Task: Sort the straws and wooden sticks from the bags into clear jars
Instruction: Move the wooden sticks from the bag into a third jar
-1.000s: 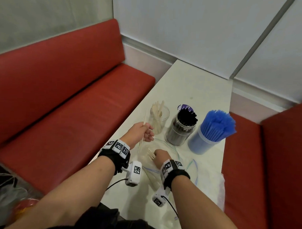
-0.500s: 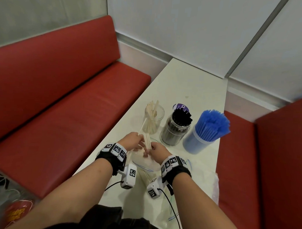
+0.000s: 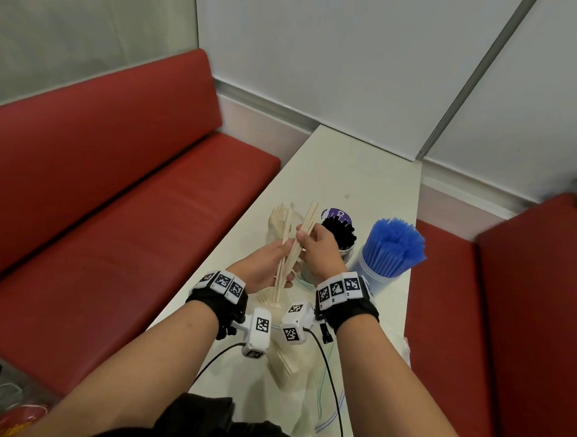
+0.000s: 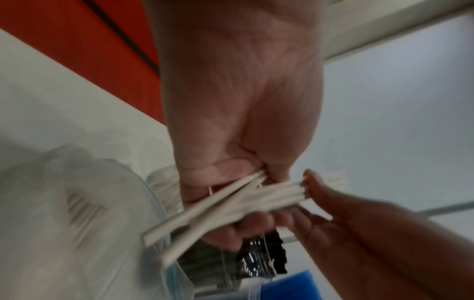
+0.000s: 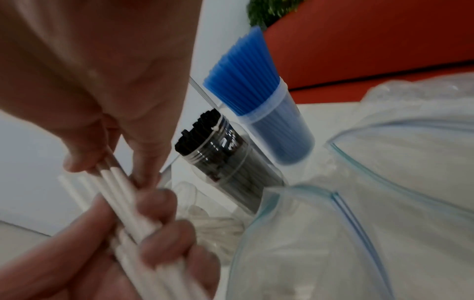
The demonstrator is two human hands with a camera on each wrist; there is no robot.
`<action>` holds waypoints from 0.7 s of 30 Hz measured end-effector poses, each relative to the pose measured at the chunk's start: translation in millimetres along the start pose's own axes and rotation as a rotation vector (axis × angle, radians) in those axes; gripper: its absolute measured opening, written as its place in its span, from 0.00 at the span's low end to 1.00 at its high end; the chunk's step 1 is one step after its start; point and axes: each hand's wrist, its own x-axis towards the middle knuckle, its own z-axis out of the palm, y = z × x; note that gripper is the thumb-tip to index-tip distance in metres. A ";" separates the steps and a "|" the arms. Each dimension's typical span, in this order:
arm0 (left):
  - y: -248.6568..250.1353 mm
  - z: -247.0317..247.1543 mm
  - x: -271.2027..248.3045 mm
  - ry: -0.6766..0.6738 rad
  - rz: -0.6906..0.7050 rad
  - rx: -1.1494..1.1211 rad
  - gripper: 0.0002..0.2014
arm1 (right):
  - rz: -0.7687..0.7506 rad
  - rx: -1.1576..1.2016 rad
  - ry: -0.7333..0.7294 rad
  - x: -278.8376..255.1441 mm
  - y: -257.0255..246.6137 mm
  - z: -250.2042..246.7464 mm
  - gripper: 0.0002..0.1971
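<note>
Both hands are working one bundle of wooden sticks (image 3: 291, 251) in the air above the near end of the white table (image 3: 364, 175), probably to square the sticks into a single sheaf that will drop cleanly through a jar mouth. The left hand (image 3: 266, 263) is curling its fingers around the lower half of the bundle, while the right hand (image 3: 318, 248) is pinching the upper half between thumb and fingers, so each hand is closing on the sticks. The bundle is tilting with its top toward 1 o'clock, and its upper ends are fanning slightly. The sticks are looking pale, thin, flat and straight, blurred in both wrist views. Just beyond the hands, at 12 o'clock, the clear jar of wooden sticks (image 3: 282, 224) is standing partly filled, likely the target. At 1 o'clock the jar of black straws (image 3: 340, 239) is standing upright, and at 2 o'clock the cup of blue straws (image 3: 390, 251) is standing beside it. Below the wrists, at 6 o'clock, a clear zip bag (image 3: 285, 362) holding more sticks is lying open on the table.
</note>
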 end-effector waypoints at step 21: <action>12.7 6.1 -10.0 0.024 -0.008 -0.429 0.31 | -0.339 0.444 -0.045 -13.3 -94.8 -15.4 0.19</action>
